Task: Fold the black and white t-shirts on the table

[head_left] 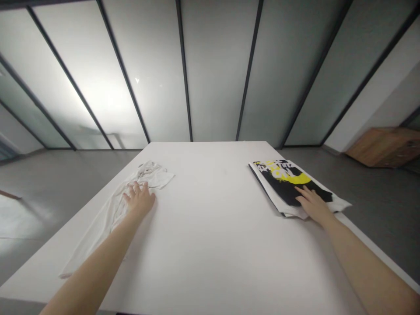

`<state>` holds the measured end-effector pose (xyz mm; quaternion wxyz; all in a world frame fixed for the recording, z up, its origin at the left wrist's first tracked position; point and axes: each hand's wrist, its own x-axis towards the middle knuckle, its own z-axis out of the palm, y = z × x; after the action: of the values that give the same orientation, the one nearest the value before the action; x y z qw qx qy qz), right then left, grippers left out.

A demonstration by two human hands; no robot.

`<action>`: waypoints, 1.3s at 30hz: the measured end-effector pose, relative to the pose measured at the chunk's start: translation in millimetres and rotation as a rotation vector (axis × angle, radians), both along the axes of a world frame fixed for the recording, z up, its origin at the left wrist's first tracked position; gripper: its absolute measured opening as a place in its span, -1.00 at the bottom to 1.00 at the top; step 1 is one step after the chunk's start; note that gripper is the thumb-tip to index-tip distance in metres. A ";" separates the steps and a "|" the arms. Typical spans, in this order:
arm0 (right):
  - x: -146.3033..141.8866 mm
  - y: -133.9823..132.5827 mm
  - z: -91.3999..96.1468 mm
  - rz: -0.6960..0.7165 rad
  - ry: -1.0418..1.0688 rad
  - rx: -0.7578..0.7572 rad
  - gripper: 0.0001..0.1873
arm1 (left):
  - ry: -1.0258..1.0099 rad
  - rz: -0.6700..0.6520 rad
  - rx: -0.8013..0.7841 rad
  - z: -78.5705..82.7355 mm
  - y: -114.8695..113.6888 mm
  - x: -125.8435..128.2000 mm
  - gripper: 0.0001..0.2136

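Observation:
A crumpled white garment (111, 210) lies along the left side of the white table (210, 218). My left hand (139, 199) rests flat on it, fingers stretched out, holding nothing. On the table's right side sits a folded stack of clothes (288, 183), the top piece white with a black and yellow print. My right hand (313, 203) lies open on the near edge of that stack, fingers spread over the black print.
Frosted glass panels with dark frames (183, 70) stand behind the table. A wooden cabinet (383, 146) sits on the grey floor at the far right. The table's right edge runs close under my right forearm.

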<state>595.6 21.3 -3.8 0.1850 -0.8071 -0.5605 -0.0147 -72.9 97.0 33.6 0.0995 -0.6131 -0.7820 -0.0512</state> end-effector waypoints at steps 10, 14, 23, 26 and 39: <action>-78.7 5.2 75.2 -0.096 0.091 0.170 -0.61 | -0.345 -0.699 -0.141 -3.8 -93.9 127.8 -0.65; -191.8 -2.8 89.4 0.257 0.482 0.463 -0.56 | -0.657 -1.000 -0.092 13.0 -106.2 170.9 -0.63; -304.9 -31.9 18.9 0.326 1.680 0.146 -0.43 | -1.313 -0.800 -0.212 -16.1 -84.7 180.8 -0.66; -282.1 -22.8 26.6 0.241 1.834 0.134 -0.44 | -1.621 -0.653 -0.280 -13.8 -77.0 173.5 -0.62; -147.0 20.1 30.8 -0.333 1.521 0.832 -0.52 | -1.555 -0.040 0.952 8.1 -3.4 54.5 -0.66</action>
<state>448.7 41.4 26.9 0.7822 -0.5367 -0.1102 0.2966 -18.4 93.6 41.7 -0.2143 -0.3134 -0.5141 -0.7691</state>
